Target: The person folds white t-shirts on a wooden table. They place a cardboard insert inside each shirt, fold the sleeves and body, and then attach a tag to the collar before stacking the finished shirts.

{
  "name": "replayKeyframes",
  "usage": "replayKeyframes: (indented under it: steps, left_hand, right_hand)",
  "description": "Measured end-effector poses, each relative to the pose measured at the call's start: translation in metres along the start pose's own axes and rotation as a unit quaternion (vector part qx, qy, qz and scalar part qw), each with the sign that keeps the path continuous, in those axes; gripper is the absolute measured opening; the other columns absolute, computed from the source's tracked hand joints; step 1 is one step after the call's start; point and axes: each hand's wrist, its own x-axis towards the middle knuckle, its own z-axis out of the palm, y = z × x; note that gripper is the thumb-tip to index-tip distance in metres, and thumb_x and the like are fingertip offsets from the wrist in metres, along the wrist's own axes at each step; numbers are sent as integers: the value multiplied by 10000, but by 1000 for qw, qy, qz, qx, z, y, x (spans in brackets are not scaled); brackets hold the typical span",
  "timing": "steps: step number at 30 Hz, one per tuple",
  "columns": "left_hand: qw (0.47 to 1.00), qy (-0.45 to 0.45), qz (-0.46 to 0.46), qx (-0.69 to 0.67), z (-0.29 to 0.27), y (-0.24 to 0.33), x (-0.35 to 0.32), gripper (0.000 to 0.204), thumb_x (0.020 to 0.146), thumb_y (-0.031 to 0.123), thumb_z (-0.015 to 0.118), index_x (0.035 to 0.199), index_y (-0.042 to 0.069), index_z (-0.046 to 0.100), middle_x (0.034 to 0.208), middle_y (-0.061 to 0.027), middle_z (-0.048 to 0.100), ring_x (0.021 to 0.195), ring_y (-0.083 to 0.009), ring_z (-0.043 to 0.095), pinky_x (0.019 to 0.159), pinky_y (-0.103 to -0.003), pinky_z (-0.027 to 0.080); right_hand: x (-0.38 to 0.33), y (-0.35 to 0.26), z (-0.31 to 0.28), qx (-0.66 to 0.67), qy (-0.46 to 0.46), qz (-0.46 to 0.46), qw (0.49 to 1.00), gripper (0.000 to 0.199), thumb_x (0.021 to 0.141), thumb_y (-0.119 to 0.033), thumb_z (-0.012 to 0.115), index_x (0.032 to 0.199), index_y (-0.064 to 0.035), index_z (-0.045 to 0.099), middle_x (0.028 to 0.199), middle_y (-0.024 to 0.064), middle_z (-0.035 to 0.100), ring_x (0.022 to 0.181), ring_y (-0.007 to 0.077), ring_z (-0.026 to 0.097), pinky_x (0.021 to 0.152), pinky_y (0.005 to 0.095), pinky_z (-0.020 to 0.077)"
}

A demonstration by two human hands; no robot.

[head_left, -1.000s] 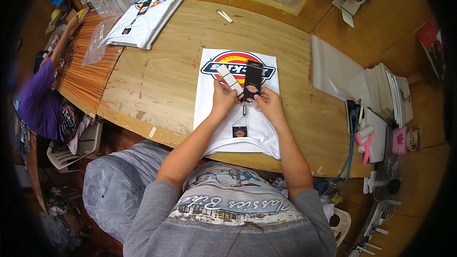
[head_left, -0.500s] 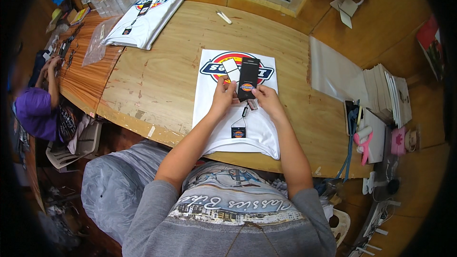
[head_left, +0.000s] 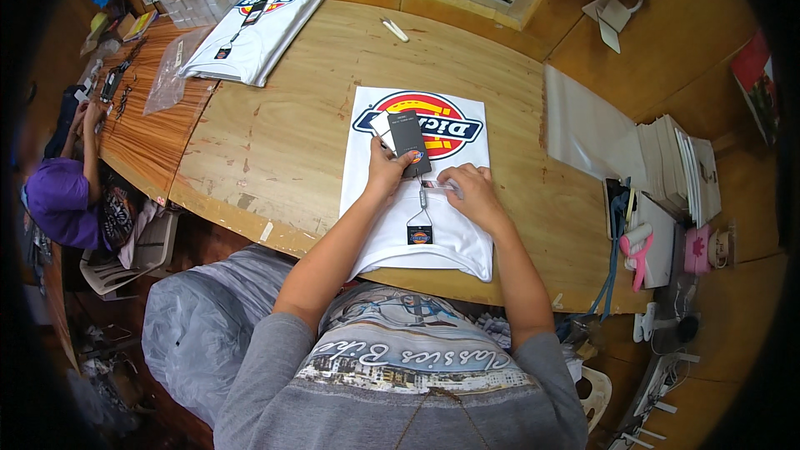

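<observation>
A folded white T-shirt point(head_left: 375, 233) with a large red, yellow and navy logo lies on the wooden table before me. Over its print, my left hand point(head_left: 389, 168) grips a black hang tag point(head_left: 404, 135) together with a white card point(head_left: 382, 127), thumb on the tag's lower end. Just right of it, my right hand point(head_left: 473, 193) pinches a small clear tab with a dark mark point(head_left: 435, 186) between thumb and fingers. Below the tag, a cord runs down to a small square black label point(head_left: 420, 235) resting on the shirt.
A stack of folded white shirts point(head_left: 250, 37) lies at the far left beside clear plastic point(head_left: 177, 71). A small white tool point(head_left: 395, 29) is near the back edge. Cards point(head_left: 667, 154) and a pink-handled roller point(head_left: 640, 254) stand right. A person in a purple top point(head_left: 58, 196) works at far left.
The black tag has shifted left into my left hand, now overlapping the white card. My right hand has let go of the tag, moved slightly right and down, and holds the small tab.
</observation>
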Motion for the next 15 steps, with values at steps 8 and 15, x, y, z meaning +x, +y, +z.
replayKeyframes:
  steps: [8, 15]
  left_hand:
    - [985, -48, -73, -147, -6, 16, -5, 429, 790, -13, 516, 1113, 55, 243, 898, -127, 509, 813, -220, 568, 712, -370, 515]
    - [868, -241, -133, -414, -12, 23, -7, 404, 807, 20, 484, 1192, 85, 382, 886, -62, 510, 805, -160, 510, 751, -326, 433]
  right_hand:
    - [10, -2, -10, 164, 74, 26, 983, 96, 741, -18, 530, 814, -53, 582, 780, 69, 585, 775, 169, 544, 715, 296, 393]
    - [24, 13, 1, 469, 27, 117, 875, 159, 810, 13, 447, 936, -2, 543, 888, 43, 564, 816, 132, 533, 704, 262, 437]
